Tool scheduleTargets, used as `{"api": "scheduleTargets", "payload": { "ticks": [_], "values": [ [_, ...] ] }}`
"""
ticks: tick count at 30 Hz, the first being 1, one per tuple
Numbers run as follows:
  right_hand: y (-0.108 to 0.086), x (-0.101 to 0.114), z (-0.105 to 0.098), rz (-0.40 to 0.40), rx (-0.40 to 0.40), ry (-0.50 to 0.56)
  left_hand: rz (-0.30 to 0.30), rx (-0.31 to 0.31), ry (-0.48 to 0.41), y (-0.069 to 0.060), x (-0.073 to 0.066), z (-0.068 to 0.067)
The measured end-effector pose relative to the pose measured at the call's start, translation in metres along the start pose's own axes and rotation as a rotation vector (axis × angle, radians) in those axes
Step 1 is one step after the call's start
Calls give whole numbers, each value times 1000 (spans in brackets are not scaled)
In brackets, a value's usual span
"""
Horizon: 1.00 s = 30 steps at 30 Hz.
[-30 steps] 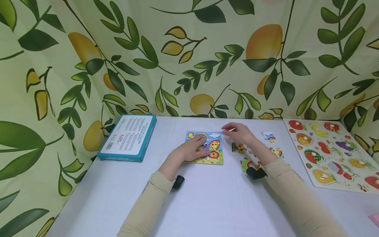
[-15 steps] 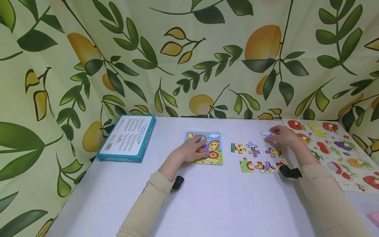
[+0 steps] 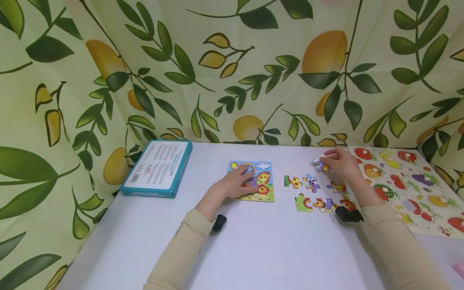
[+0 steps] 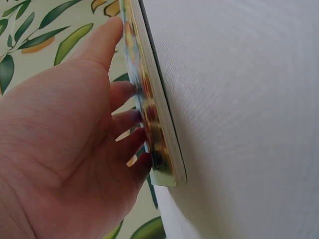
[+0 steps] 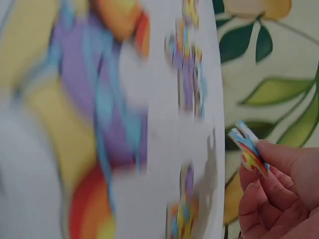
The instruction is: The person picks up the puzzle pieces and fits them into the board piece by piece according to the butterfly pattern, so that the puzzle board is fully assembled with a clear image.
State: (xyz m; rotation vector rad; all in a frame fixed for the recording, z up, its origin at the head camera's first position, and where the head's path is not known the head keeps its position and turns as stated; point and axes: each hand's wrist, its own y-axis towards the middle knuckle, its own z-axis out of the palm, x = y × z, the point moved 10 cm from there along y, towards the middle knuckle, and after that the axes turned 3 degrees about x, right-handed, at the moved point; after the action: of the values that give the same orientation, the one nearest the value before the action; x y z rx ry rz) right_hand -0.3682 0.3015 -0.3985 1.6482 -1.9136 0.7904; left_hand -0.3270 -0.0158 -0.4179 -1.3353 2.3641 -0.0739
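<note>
The left hand (image 3: 237, 182) rests with spread fingers on a square butterfly picture board (image 3: 266, 195); in the left wrist view its fingertips touch the board's face (image 4: 149, 107). A small cloud-and-rainbow puzzle piece (image 3: 320, 164) is pinched by the right hand (image 3: 340, 163), above the table's back right part. The right wrist view shows this piece (image 5: 251, 154) tilted between thumb and fingers of the right hand (image 5: 284, 186). Nearer the person lie several loose puzzle pieces (image 3: 303, 203) in two rows, one partly hidden by the right wrist camera.
A blue-edged box (image 3: 156, 167) lies at the back left. At the right is a fruit picture board (image 3: 409, 189), partly covered by the right forearm. A patterned curtain (image 3: 232, 80) hangs behind the table (image 3: 253, 245). Something pink shows at the right edge.
The right hand went from beside the butterfly board to the back right, took hold of the cloud piece and has lifted it slightly leftward. The left hand has stayed on the board.
</note>
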Motion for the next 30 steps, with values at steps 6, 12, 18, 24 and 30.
{"api": "scheduleTargets", "payload": {
  "ticks": [6,12,18,24,30],
  "values": [
    [-5,42,39,-31,74,138,-7,5,-1,0,1,0],
    [-4,66,88,26,193,298,-4,6,2,0,0,0],
    [-4,85,118,30,264,352,-7,22,10,1,-1,0],
    [0,94,126,-25,265,294,-10,31,11,1,-2,1],
    [6,99,128,-92,226,144,1,25,11,1,-1,1]
  ]
}}
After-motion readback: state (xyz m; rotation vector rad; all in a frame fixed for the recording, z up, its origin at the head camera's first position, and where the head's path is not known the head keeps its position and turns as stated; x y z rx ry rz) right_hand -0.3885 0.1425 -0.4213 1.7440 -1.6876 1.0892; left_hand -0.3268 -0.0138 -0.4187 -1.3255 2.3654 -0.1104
